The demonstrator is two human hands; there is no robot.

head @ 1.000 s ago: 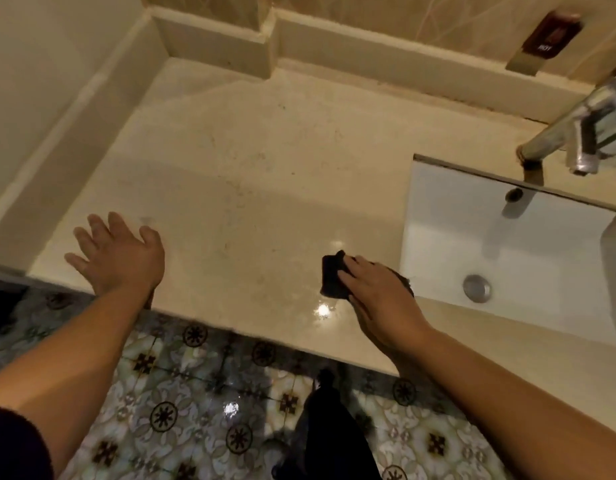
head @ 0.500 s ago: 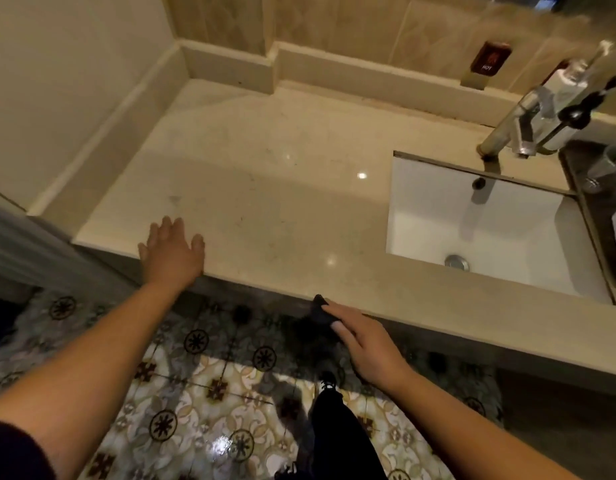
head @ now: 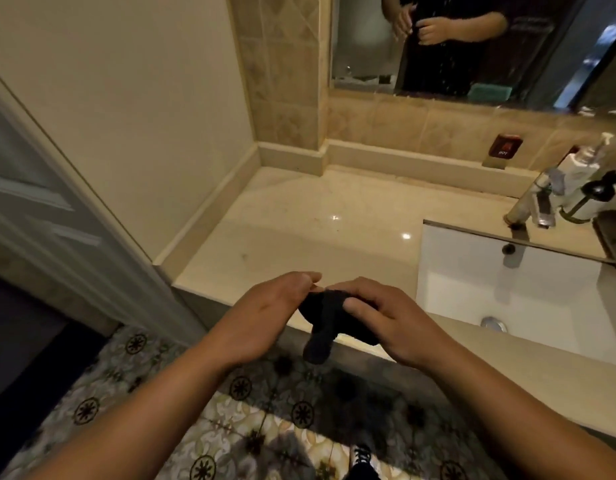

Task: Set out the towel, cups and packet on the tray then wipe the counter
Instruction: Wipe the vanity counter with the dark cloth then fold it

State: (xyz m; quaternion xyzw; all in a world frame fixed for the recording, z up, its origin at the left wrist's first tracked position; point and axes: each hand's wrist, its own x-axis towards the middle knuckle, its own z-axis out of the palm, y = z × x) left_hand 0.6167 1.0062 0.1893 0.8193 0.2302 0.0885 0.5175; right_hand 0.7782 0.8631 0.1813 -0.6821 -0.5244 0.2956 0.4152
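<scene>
A small black cloth (head: 325, 320) hangs bunched in the air at the counter's front edge. My right hand (head: 379, 317) grips its right side, with the thumb pressed over the top. My left hand (head: 268, 313) pinches its left end with the fingertips. Both hands are lifted off the beige stone counter (head: 299, 223), whose surface shines with light spots. A dark tray edge (head: 611, 237) shows at the far right. No cups, packet or towel are visible.
A white sink (head: 507, 292) with a drain lies to the right. A tap (head: 535, 199) and two pump bottles (head: 583, 178) stand behind it. Mirror (head: 472, 46) above, wall and door frame (head: 74, 216) to the left, patterned floor tiles (head: 230, 427) below.
My left hand has left the counter's front edge and joined my right hand on the cloth. The cloth has been lifted off the counter edge. The view has pulled back and tilted up.
</scene>
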